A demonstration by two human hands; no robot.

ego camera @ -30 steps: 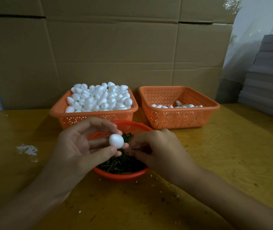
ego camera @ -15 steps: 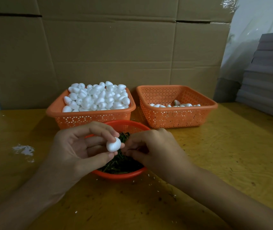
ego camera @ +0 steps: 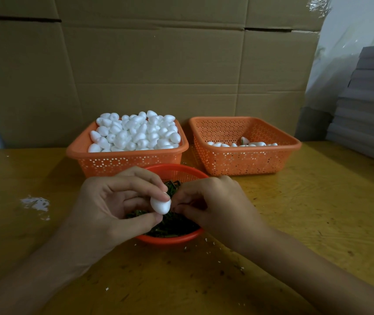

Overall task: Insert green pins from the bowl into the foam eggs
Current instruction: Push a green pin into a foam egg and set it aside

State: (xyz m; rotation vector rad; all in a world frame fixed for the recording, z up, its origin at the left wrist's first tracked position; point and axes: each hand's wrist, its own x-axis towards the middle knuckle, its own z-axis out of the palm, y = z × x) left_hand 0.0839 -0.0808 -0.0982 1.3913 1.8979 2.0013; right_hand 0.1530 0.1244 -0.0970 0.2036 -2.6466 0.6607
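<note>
Head view looks down on a person's two hands meeting right above the red bowl (ego camera: 170, 240), which sits on a yellow wooden table (ego camera: 317, 212). The left hand (ego camera: 113, 205) hovers over the bowl's left half and pinches a white foam egg (ego camera: 160, 204) between its thumb below and its curled fingers above, the egg lying sideways over the bowl's middle. The right hand (ego camera: 215, 201) hangs over the bowl's right half with its fingers curled inward and their tips bunched at the egg's right end. Whether a pin sits between those fingertips I cannot tell, as the fingers hide it. Dark green pins (ego camera: 177, 226) lie heaped inside the bowl, under both hands.

Just behind the bowl, to its left, stands an orange basket (ego camera: 124, 162) piled high with loose foam eggs (ego camera: 136, 133). Behind the bowl to its right stands a second orange basket (ego camera: 245, 160) holding only a shallow layer of eggs (ego camera: 242, 143), one of them showing some green. Cardboard boxes (ego camera: 158, 64) rise well behind the bowl, beyond both baskets. Far right of the bowl is a stack of grey sheets (ego camera: 370, 98). Left of the bowl, a white patch (ego camera: 36, 204) marks the tabletop, and small white crumbs lie scattered in front of the bowl.
</note>
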